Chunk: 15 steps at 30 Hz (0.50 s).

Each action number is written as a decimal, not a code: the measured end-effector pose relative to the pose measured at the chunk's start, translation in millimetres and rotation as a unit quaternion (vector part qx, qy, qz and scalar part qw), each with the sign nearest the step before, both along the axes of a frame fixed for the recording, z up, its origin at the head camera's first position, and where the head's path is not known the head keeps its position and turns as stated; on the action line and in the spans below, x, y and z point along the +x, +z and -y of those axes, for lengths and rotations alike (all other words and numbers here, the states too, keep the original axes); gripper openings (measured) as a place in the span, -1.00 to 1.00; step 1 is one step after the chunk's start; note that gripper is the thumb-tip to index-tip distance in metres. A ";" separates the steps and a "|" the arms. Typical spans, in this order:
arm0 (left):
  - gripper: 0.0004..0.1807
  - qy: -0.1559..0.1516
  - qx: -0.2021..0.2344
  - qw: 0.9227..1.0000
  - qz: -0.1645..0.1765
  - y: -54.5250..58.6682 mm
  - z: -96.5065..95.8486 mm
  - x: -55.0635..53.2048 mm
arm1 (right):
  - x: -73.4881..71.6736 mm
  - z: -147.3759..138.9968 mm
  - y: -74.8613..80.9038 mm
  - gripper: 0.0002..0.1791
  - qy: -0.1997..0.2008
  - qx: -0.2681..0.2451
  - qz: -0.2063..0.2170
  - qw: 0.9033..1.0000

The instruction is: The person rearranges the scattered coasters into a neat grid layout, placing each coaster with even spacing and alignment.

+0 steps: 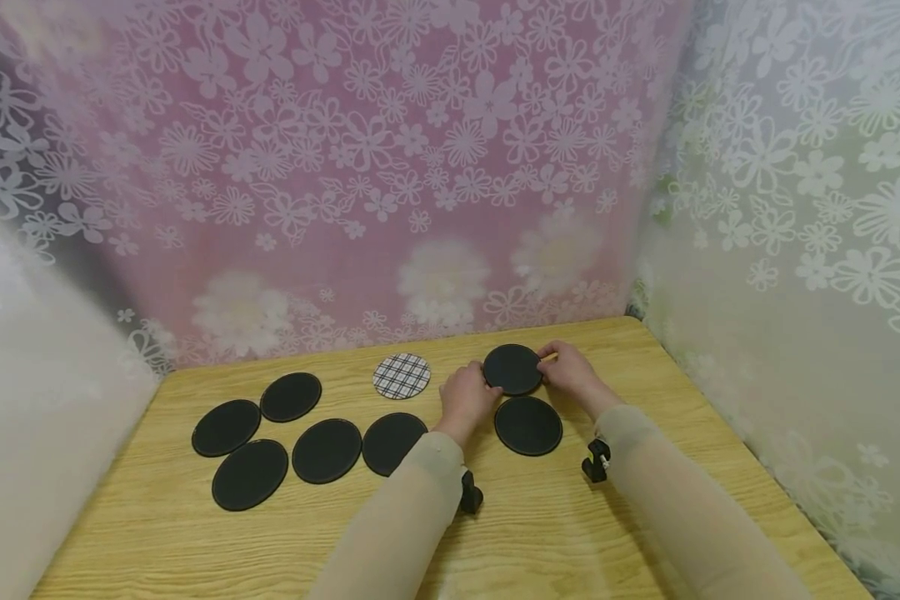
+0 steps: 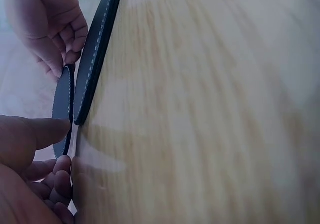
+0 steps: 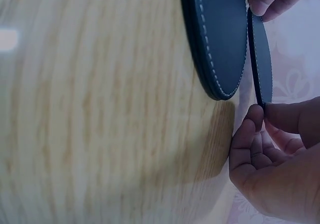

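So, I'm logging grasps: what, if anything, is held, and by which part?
The black disc at the back right, pinched at opposite edges by left grip and right grip.

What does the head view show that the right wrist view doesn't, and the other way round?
Only the head view: the plaid disc, the five black discs on the left side, and the beige sleeves.

Only the right wrist view: pale stitches clear enough to tell apart.

Both: the held black disc, pinched by the left hand and right hand, the neighbouring black disc, the wooden table and the floral backdrop.
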<state>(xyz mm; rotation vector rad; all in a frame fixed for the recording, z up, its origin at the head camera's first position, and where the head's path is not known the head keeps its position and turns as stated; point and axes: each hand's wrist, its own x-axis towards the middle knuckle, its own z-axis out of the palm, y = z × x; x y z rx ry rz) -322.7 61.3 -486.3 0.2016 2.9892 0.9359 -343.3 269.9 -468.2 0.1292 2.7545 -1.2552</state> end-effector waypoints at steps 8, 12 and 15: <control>-0.46 0.000 -0.013 1.000 -0.005 -1.7 -0.3 1.3 | 4.3 0.7 -1.4 -0.69 0.012 0.029 -0.011 0.999; -0.46 -0.001 -0.016 1.000 -0.007 -2.5 -1.2 0.5 | 5.2 0.7 -0.8 -0.66 0.021 0.046 -0.014 0.999; -0.45 -0.001 -0.020 1.000 -0.010 -2.7 -1.4 -0.3 | 5.3 -0.3 -1.1 -0.64 0.029 0.059 -0.016 0.998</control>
